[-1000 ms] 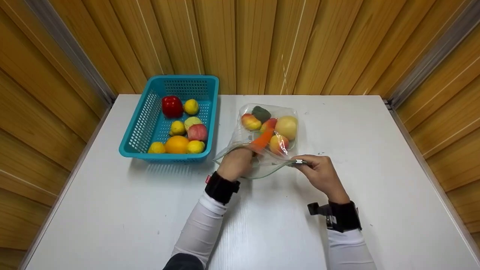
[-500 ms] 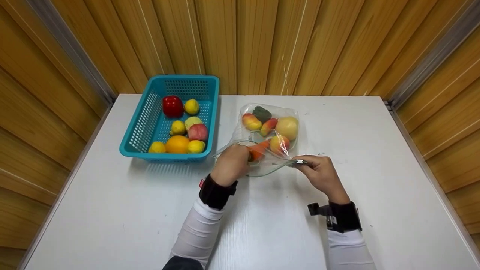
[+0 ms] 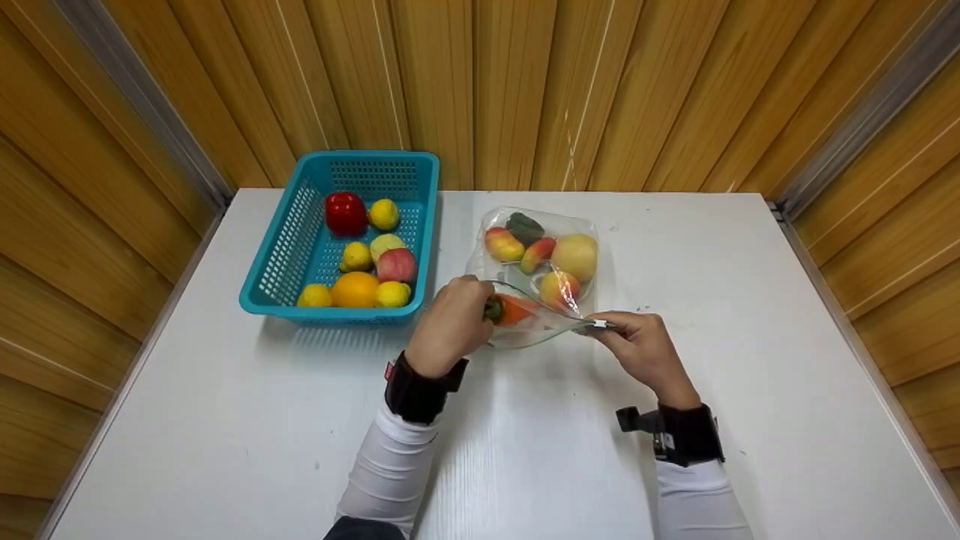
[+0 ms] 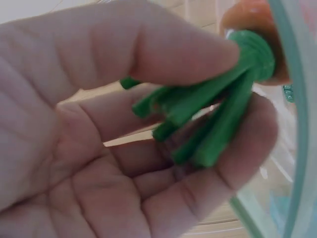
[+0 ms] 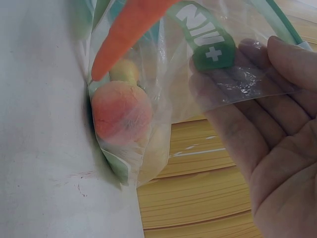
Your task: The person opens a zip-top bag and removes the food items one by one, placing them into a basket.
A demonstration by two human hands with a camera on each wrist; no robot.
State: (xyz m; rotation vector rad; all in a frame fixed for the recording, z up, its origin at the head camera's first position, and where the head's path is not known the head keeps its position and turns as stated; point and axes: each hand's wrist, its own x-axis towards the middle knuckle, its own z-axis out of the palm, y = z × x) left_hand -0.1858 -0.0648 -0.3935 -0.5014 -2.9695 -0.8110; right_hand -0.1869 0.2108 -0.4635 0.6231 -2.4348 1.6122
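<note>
My left hand (image 3: 452, 324) is at the mouth of a clear zip bag (image 3: 480, 262) in the head view. It pinches the green stalks (image 4: 208, 106) of an orange carrot (image 3: 515, 308) between thumb and fingers, seen close in the left wrist view. The carrot's pointed end hangs inside the bag, above a peach-like fruit (image 5: 122, 113) in the right wrist view. At the bag's right corner, beside the white slider (image 3: 599, 324), my right hand (image 3: 641, 351) pinches the rim between thumb and fingers. Inside the bag lie a dark green piece (image 3: 524, 227), red-yellow fruits (image 3: 504, 244) and a large yellow fruit (image 3: 575, 256).
Left of the bag stands a blue-green plastic basket (image 3: 262, 308). It holds a red pepper or apple (image 3: 346, 214), an orange (image 3: 355, 289), a pink-red fruit (image 3: 396, 265) and several lemons (image 3: 384, 214). A wood-panelled wall (image 3: 510, 90) borders the white table (image 3: 540, 450).
My left hand has drawn back toward the lower left, out from deep in the bag, and the carrot has come with it toward the mouth. My right hand has stayed in place.
</note>
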